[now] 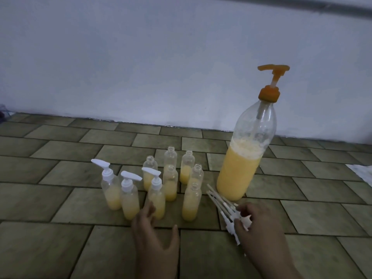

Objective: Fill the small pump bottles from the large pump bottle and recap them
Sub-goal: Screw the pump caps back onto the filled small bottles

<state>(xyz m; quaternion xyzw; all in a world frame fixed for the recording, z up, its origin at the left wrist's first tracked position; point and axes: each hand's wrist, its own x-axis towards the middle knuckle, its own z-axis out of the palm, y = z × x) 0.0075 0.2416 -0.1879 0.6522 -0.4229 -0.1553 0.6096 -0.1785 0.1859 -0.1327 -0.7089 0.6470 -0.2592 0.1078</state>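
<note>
A large clear bottle point(244, 158) with an orange pump head, about half full of yellow liquid, stands on the tiled floor at the right. Left of it is a cluster of small bottles holding yellow liquid. Three of them point(112, 188) carry white pump caps; several others point(191, 200) stand uncapped. A pile of loose white pump heads with long tubes point(225, 208) lies beside the uncapped ones. My right hand point(255, 226) reaches into that pile, fingers curled on a pump head. My left hand point(155, 234) is open, fingers extended toward the nearest capped bottle point(157, 196).
Green-brown floor tiles point(60, 198) spread in all directions. A pale wall point(141, 67) runs along the back. A white patch point(362, 172) shows at the right edge. A dark object point(3, 113) sits at the far left by the wall.
</note>
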